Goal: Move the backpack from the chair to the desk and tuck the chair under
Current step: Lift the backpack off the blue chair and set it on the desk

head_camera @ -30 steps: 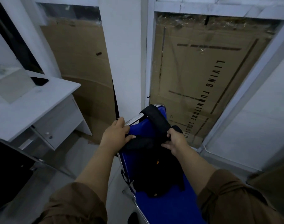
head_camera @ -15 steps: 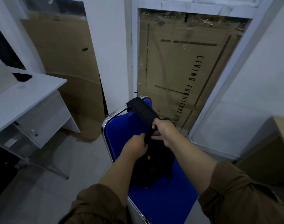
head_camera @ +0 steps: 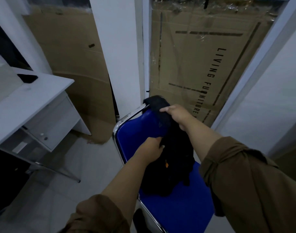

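Grabbing stage here. The backpack (head_camera: 174, 158) sits on the blue chair (head_camera: 177, 207), one strap (head_camera: 158, 105) looped over the chair back. My right hand (head_camera: 177, 115) grips that strap, my left hand (head_camera: 152, 147) clutches the bag's top. Next I'd unhook the strap, lift, and swing left to the desk (head_camera: 34, 98).

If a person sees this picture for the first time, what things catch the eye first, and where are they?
The bright blue chair at lower centre stands out, with a black backpack on its seat. The left hand and the right hand both grip the backpack. Behind stands a large cardboard box; a white desk is at left.
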### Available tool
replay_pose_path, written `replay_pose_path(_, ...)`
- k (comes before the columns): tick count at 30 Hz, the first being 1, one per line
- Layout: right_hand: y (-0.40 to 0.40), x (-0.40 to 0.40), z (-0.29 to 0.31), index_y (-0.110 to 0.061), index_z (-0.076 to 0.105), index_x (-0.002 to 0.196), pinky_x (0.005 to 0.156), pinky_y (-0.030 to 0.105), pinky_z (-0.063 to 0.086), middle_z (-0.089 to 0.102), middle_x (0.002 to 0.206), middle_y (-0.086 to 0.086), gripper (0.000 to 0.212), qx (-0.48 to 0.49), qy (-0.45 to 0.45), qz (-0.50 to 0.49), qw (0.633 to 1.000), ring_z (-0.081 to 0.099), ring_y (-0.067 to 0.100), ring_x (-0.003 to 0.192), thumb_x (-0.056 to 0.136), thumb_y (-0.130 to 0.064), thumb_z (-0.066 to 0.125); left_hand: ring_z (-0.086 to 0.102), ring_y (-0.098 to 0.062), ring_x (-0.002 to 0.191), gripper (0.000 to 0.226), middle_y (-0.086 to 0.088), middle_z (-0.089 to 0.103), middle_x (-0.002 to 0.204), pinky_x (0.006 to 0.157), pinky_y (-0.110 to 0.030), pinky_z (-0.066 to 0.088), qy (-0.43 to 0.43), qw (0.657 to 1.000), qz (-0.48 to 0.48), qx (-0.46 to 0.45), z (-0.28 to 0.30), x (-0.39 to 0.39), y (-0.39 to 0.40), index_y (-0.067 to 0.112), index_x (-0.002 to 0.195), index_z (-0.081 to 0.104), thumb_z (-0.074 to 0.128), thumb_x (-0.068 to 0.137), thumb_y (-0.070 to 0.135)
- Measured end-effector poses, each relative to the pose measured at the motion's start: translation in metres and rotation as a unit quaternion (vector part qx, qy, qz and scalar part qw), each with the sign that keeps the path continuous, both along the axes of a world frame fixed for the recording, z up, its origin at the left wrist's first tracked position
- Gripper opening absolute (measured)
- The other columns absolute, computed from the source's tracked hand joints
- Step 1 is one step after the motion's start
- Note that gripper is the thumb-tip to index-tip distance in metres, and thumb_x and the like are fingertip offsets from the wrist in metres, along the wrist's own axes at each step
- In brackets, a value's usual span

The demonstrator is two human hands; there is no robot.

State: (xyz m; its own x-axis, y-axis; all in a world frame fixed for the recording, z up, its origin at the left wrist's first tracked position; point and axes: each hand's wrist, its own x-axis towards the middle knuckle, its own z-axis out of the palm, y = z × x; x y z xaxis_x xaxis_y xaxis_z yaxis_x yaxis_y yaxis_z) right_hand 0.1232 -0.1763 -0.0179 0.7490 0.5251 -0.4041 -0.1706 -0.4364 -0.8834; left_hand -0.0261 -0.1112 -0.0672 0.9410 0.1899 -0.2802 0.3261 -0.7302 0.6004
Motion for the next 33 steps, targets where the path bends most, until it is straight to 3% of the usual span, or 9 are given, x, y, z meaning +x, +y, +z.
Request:
replay_pose_path(5, -0.021, 0.007, -0.013, -0.016, 0.060, 0.127, 0.103, 0.032, 0.034, 0.042, 0.149, 0.010, 0.036, -0.012, -0.049, -0.073, 0.996, 0.041, 0.028, 0.132, 0.100, -0.019, 0.037, 0.066, -0.023, 0.087, 0.026, -0.012, 0.068, 0.099, 0.083, -0.038, 0.056, -0.001, 0.999, -0.004, -0.043, 0.005, 0.006, 0.001, 0.009, 0.116, 0.060, 0.047, 0.098, 0.023)
replay_pose_path(9, -0.044, 0.007, -0.016, -0.017, 0.050, 0.135, 0.093, 0.029, 0.032, 0.047, 0.144, 0.010, 0.037, -0.110, -0.077, 0.029, 0.991, 0.045, 0.025, 0.126, 0.100, -0.026, 0.040, 0.067, -0.023, 0.089, 0.025, -0.011, 0.068, 0.100, 0.086, -0.038, 0.055, 0.004, 0.997, -0.001, -0.073, 0.006, 0.002, -0.009, 0.011, 0.115, 0.061, 0.047, 0.098, 0.025)
replay_pose_path(14, -0.086, 0.004, -0.014, -0.013, 0.053, 0.134, 0.105, 0.030, 0.036, 0.046, 0.144, 0.013, 0.039, -0.176, -0.165, 0.071, 0.968, 0.047, 0.029, 0.126, 0.098, -0.014, 0.038, 0.067, -0.024, 0.086, 0.023, -0.010, 0.069, 0.094, 0.084, -0.042, 0.056, -0.005, 0.993, 0.046, -0.104, 0.018, 0.005, -0.025, 0.013, 0.106, 0.065, 0.048, 0.097, 0.027)
replay_pose_path(17, -0.121, -0.008, -0.009, -0.017, 0.058, 0.129, 0.088, 0.024, 0.043, 0.060, 0.129, 0.008, 0.044, -0.189, -0.201, 0.108, 0.955, 0.056, 0.027, 0.116, 0.090, -0.002, 0.042, 0.067, -0.020, 0.082, 0.022, -0.005, 0.069, 0.091, 0.072, -0.031, 0.054, -0.035, 0.992, 0.052, -0.114, 0.032, 0.009, -0.034, 0.017, 0.106, 0.068, 0.051, 0.096, 0.027)
replay_pose_path(21, -0.165, -0.024, -0.003, -0.026, 0.046, 0.133, 0.108, 0.053, 0.027, 0.052, 0.132, 0.006, 0.062, -0.259, -0.318, 0.138, 0.901, 0.044, 0.027, 0.125, 0.074, -0.020, 0.066, 0.066, -0.019, 0.082, 0.022, -0.005, 0.071, 0.091, 0.070, -0.026, 0.051, -0.076, 0.992, 0.019, -0.097, 0.057, 0.015, -0.046, 0.018, 0.108, 0.070, 0.056, 0.094, 0.029)
replay_pose_path(23, -0.182, -0.030, -0.001, -0.027, 0.047, 0.130, 0.110, 0.055, 0.019, 0.055, 0.130, 0.003, 0.060, -0.261, -0.354, 0.097, 0.893, 0.045, 0.026, 0.124, 0.075, -0.031, 0.070, 0.067, -0.017, 0.083, 0.018, -0.003, 0.071, 0.089, 0.073, -0.028, 0.052, -0.090, 0.992, -0.004, -0.086, 0.072, 0.020, -0.052, 0.021, 0.100, 0.072, 0.059, 0.092, 0.031)
replay_pose_path(26, -0.204, -0.044, 0.009, -0.022, 0.060, 0.115, 0.093, 0.034, 0.037, 0.066, 0.111, 0.004, 0.033, -0.160, -0.315, 0.003, 0.935, 0.058, 0.025, 0.107, 0.084, -0.031, 0.066, 0.063, -0.007, 0.075, 0.010, 0.011, 0.066, 0.077, 0.063, -0.022, 0.045, -0.114, 0.991, -0.043, -0.063, 0.095, 0.030, -0.061, 0.034, 0.080, 0.067, 0.064, 0.089, 0.032)
replay_pose_path(28, -0.209, -0.050, 0.017, -0.015, 0.066, 0.103, 0.073, 0.025, 0.043, 0.069, 0.098, 0.007, 0.020, -0.086, -0.251, -0.051, 0.963, 0.063, 0.025, 0.095, 0.087, -0.027, 0.063, 0.060, -0.003, 0.074, 0.006, 0.016, 0.064, 0.076, 0.061, -0.019, 0.042, -0.124, 0.989, -0.060, -0.055, 0.107, 0.038, -0.062, 0.034, 0.083, 0.067, 0.066, 0.088, 0.031)
replay_pose_path(33, -0.240, -0.071, 0.051, -0.030, 0.058, 0.086, 0.052, 0.009, 0.033, 0.059, 0.077, -0.014, 0.005, -0.092, -0.308, -0.125, 0.939, 0.054, 0.005, 0.072, 0.090, -0.032, 0.057, 0.060, -0.012, 0.081, 0.005, 0.006, 0.065, 0.085, 0.066, -0.020, 0.043, -0.152, 0.978, -0.134, -0.045, 0.139, 0.059, -0.083, 0.023, 0.090, 0.071, 0.069, 0.086, 0.024)
